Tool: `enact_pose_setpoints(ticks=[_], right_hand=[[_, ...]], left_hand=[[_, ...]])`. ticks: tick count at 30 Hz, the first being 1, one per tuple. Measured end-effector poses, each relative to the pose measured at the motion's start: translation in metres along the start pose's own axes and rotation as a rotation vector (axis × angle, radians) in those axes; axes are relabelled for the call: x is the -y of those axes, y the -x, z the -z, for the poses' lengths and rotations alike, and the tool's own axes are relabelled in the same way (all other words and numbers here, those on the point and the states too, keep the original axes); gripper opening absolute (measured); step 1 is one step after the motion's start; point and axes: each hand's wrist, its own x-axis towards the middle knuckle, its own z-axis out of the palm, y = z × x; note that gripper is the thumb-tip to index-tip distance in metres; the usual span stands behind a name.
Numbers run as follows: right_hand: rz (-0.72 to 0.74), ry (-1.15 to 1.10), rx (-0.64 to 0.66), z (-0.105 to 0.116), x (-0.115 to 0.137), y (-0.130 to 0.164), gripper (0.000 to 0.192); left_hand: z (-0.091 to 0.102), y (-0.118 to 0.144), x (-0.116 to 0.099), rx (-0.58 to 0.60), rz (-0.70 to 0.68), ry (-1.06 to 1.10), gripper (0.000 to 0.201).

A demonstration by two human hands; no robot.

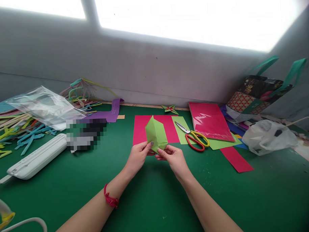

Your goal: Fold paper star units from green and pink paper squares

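A folded piece of light green paper (155,131) is held up between both hands above the green tabletop. My left hand (139,155) pinches its lower left edge, thumb in front. At the bottom right corner, the thumb and fingers of my right hand (175,159) are closed on the same paper. Behind it lies a red sheet of paper (139,130), partly covered by the folded piece. Scissors (195,136) with one red and one yellow handle rest to the right, blades slightly apart, over a light green strip (178,123). A green and red paper star (169,109) lies beyond the red sheet.
Right: a packet of red paper (211,120), a red strip (237,159), a white plastic bag (268,137) and a patterned bag (250,95). Left: a white power strip (39,157), a clear plastic sleeve (45,104), colourful pipe cleaners (31,139) and purple paper (113,112).
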Motion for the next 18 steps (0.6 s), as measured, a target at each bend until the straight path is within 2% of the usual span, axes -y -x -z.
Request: enact_pose_setpoints(ticks=[8, 15, 18], right_hand=[[0.031, 0.000, 0.010, -0.004, -0.003, 0.000, 0.027], [0.061, -0.007, -0.013, -0.001, 0.002, -0.001, 0.029], [0.068, -0.011, -0.008, -0.001, 0.003, 0.000, 0.026]], left_hand=[[0.001, -0.001, 0.003, -0.031, 0.019, 0.071, 0.030], [-0.003, 0.001, -0.007, 0.057, 0.046, 0.144, 0.036], [-0.005, 0.003, -0.007, 0.036, 0.075, 0.125, 0.033]])
